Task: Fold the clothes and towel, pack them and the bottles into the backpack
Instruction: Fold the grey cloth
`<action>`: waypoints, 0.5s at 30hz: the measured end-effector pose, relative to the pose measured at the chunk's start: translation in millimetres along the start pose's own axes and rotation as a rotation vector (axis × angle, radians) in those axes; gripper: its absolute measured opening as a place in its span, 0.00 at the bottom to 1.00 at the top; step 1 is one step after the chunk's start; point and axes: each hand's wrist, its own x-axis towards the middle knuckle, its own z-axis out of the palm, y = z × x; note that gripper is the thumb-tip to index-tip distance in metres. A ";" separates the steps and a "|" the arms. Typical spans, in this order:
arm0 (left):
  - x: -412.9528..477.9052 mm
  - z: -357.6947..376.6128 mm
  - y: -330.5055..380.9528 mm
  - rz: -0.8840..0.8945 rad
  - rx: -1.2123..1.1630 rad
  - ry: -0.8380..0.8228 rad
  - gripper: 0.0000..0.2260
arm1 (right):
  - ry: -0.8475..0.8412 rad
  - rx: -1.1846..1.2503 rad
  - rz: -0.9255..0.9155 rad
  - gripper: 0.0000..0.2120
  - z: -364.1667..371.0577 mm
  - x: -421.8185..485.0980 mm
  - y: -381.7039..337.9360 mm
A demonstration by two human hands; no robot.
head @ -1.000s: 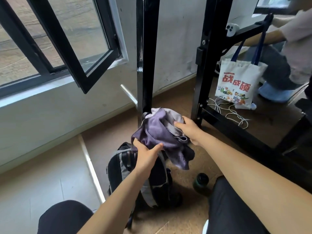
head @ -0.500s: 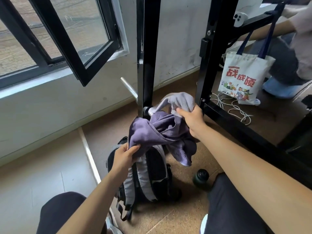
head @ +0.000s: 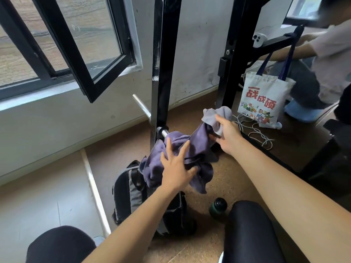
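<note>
A crumpled purple cloth [head: 191, 149] hangs in the air above a black and grey backpack [head: 131, 192] that stands on the floor. My left hand [head: 176, 168] lies on the cloth's lower part with fingers spread. My right hand [head: 226, 133] grips the cloth's upper right end together with a light grey piece [head: 212, 114]. A dark green bottle [head: 218, 207] with a black cap stands on the floor right of the backpack, beside my right knee. The backpack's opening is hidden behind the cloth and my left arm.
Black metal frame posts [head: 163, 63] rise just behind the cloth, with a chrome peg [head: 141, 107] sticking out left. A white tote bag [head: 264, 99] hangs at right, white cables [head: 254, 130] below it. A seated person [head: 322, 63] is at far right. An open window [head: 79, 46] swings inward at left.
My right hand has pulled the cloth's upper end up and to the right, stretching it out. My left hand has let go of its pinch and now spreads over the cloth.
</note>
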 end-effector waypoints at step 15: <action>7.9 1.4 -6.0 0.016 -0.026 0.028 0.24 | -0.105 -0.391 -0.460 0.08 -50.9 -105.5 -41.5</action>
